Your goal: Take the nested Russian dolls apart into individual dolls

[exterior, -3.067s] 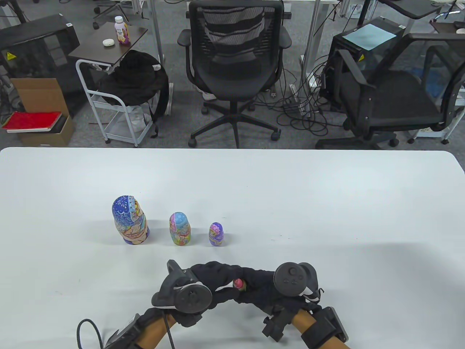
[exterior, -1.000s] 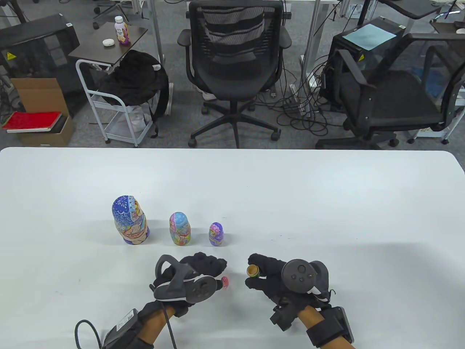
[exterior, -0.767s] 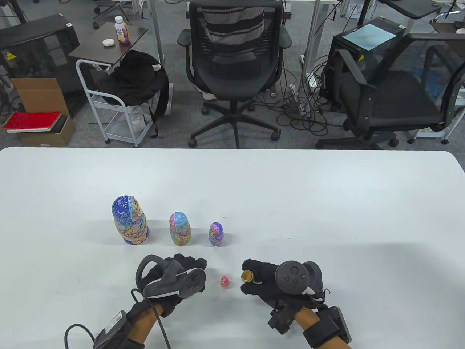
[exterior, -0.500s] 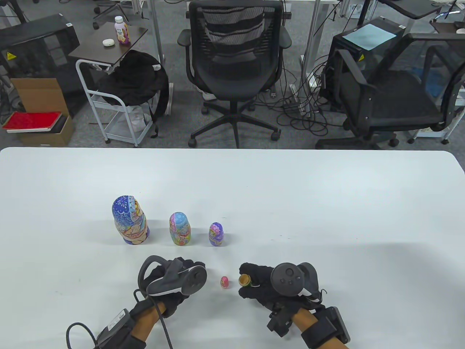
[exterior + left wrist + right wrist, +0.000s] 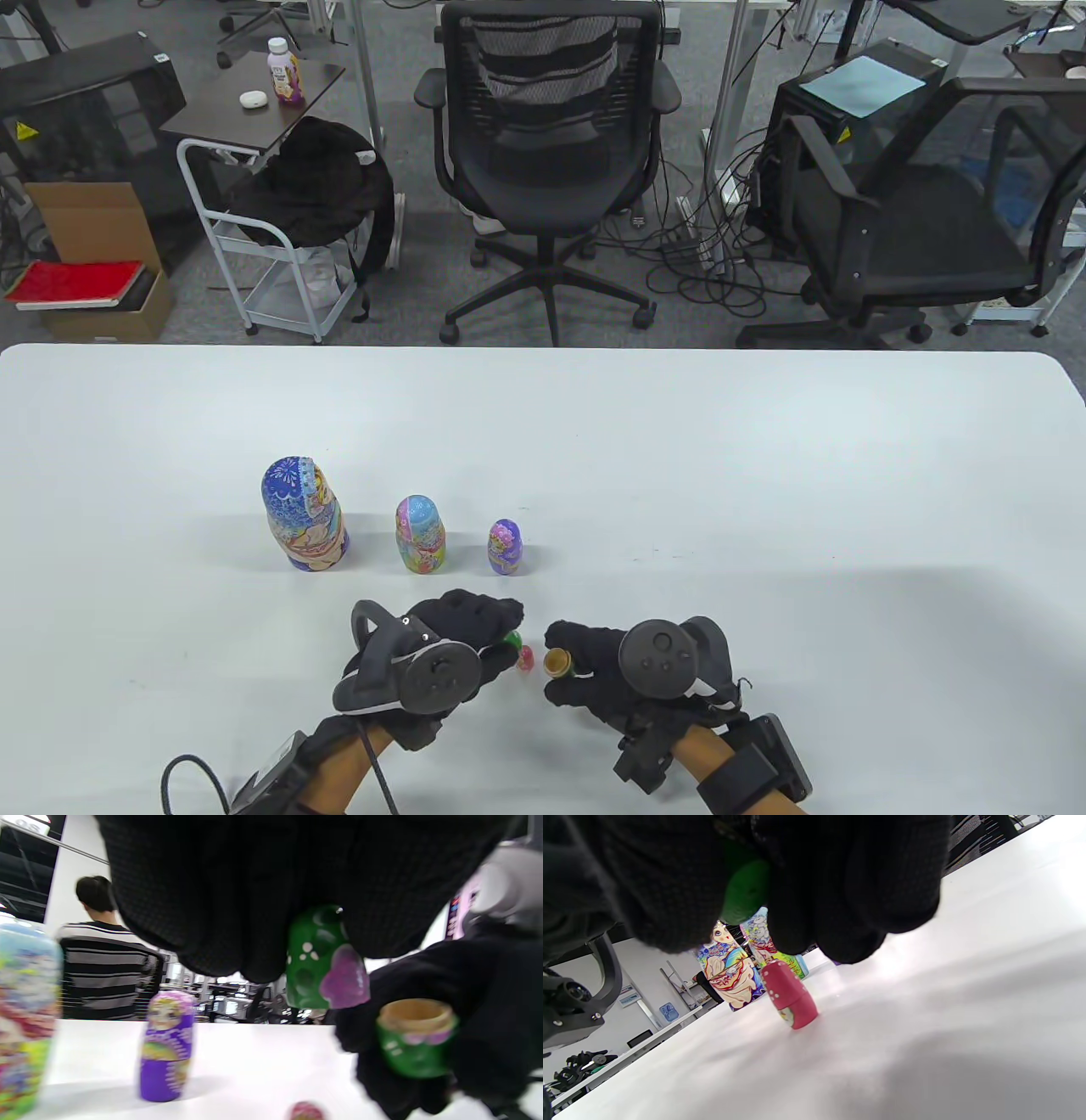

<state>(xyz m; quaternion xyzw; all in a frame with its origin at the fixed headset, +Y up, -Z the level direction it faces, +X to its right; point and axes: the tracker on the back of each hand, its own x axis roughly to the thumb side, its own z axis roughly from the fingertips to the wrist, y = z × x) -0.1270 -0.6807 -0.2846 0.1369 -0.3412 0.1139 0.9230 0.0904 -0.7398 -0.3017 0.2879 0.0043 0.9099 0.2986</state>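
Three closed dolls stand in a row: a large blue one [image 5: 304,526], a medium one [image 5: 420,535] and a small purple one [image 5: 505,548]. A tiny pink doll [image 5: 526,660] stands on the table between my hands, and it also shows in the right wrist view [image 5: 791,1001]. My left hand [image 5: 502,635] holds the green doll's top half [image 5: 512,638], seen close in the left wrist view [image 5: 316,963]. My right hand [image 5: 564,671] grips the green bottom half [image 5: 557,660], its open wooden rim facing up [image 5: 413,1043]. The two halves are apart, a short gap between them.
The white table [image 5: 764,475] stretches wide to the right and behind the dolls. Office chairs [image 5: 547,153], a cart and cables lie beyond the far edge. The purple doll [image 5: 167,1046] stands just behind my left hand.
My left hand let go of the pink doll, drew left, then came back right with the green top half. My right hand shifted slightly left with the bottom half.
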